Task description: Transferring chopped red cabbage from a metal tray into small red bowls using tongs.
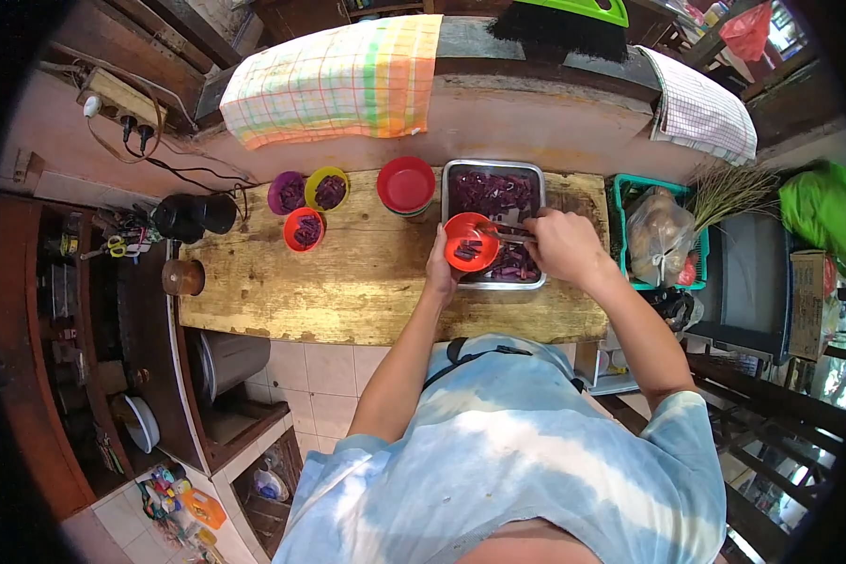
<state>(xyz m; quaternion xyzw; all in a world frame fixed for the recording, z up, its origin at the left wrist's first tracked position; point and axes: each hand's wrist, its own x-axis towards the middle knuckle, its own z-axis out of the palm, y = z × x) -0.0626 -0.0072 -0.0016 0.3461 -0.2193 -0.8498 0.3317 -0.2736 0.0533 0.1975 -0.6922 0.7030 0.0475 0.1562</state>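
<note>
My left hand (439,266) holds an orange-red plastic bowl (471,242) over the left part of a metal tray (445,185). A few dark purple cut pieces (468,249) lie in the bowl. My right hand (560,243) grips metal tongs (511,233), whose tips reach into the bowl's right side. Under them, the tray holds chopped purple vegetable (493,192), perhaps red cabbage. To the left stands a red bowl (406,183) stacked on others. Farther left, a purple bowl (275,194), a yellow-green bowl (345,189) and another orange-red bowl (302,244) each contain purple pieces.
The worn wooden table (352,282) meets a wall with a checked cloth (331,81) over its ledge. A teal basket (701,264) with a bagged load stands right of the table. A wooden pot (183,277) and a black appliance (194,213) are at the left end.
</note>
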